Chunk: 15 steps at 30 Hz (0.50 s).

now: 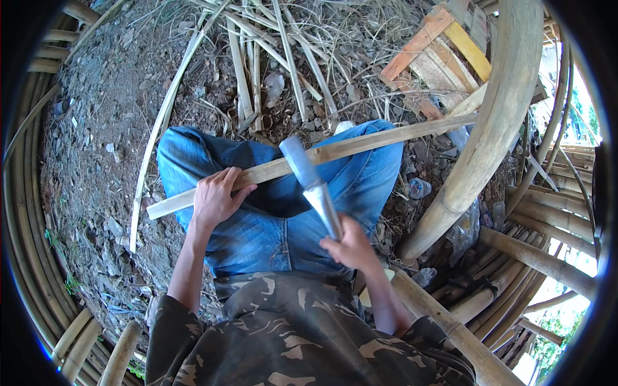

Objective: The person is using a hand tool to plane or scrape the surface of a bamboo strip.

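Note:
A long split bamboo strip (380, 138) lies slantwise across my lap, from lower left to upper right. My left hand (217, 198) is closed around it near its left end. In my right hand (351, 243) I grip a machete-like knife (301, 164), its metal blade pointing up and slightly left, smeared by motion. In this view the blade crosses over the strip's middle; whether it touches cannot be told. The knife's handle is hidden in my fist.
Several thin bamboo strips (241, 80) lie on the littered ground ahead. A wooden crate (444, 61) sits at the upper right. One thick bamboo pole (479, 161) curves down on my right, with a plastic bottle (419, 188) beside it. Stacked bamboo poles (29, 212) line the left.

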### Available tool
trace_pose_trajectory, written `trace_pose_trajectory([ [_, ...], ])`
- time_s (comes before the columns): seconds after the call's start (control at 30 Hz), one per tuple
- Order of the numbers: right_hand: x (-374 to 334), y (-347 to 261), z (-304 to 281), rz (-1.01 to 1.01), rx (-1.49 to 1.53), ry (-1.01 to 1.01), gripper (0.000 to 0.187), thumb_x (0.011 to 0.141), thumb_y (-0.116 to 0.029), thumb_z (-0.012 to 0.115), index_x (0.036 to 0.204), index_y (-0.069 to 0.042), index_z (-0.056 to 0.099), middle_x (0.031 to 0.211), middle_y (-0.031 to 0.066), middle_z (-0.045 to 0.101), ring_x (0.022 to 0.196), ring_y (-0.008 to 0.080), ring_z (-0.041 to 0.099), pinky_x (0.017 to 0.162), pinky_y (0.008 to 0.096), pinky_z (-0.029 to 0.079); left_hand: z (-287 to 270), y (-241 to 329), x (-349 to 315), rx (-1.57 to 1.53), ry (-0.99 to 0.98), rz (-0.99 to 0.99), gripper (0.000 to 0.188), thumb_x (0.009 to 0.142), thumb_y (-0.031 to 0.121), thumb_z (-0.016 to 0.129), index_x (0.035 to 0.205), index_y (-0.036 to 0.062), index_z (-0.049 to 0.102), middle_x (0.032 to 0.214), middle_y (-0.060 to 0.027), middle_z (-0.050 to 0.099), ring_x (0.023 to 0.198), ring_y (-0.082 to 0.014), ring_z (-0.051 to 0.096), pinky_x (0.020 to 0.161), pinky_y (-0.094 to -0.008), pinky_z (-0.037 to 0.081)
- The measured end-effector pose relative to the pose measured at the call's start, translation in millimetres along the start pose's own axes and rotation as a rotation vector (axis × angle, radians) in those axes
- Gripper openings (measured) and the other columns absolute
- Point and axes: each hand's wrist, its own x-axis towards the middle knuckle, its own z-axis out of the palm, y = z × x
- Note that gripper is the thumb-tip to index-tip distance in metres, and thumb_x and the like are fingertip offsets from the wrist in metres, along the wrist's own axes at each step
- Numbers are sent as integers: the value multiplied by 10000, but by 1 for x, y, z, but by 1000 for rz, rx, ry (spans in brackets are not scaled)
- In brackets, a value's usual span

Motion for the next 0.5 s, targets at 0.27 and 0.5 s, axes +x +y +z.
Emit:
trace_pose_trajectory([
  [0.27, 18, 16, 9, -87, 222, 275, 212, 823, 25, 619, 990, -31, 501, 622, 47, 556, 446, 106, 530, 405, 270, 427, 1, 0, -5, -15, 38, 20, 388, 867, 424, 683, 934, 54, 590, 797, -113, 651, 733, -324, 662, 643, -420, 512],
  [0.5, 3, -31, -26, -150, 567, 366, 274, 787, 94, 550, 1018, -31, 471, 599, 18, 491, 396, 89, 474, 353, 256, 396, -5, 2, -7, 15, -21, -22, 394, 862, 438, 685, 930, 60, 592, 815, -106, 668, 737, -323, 672, 644, -411, 526],
])
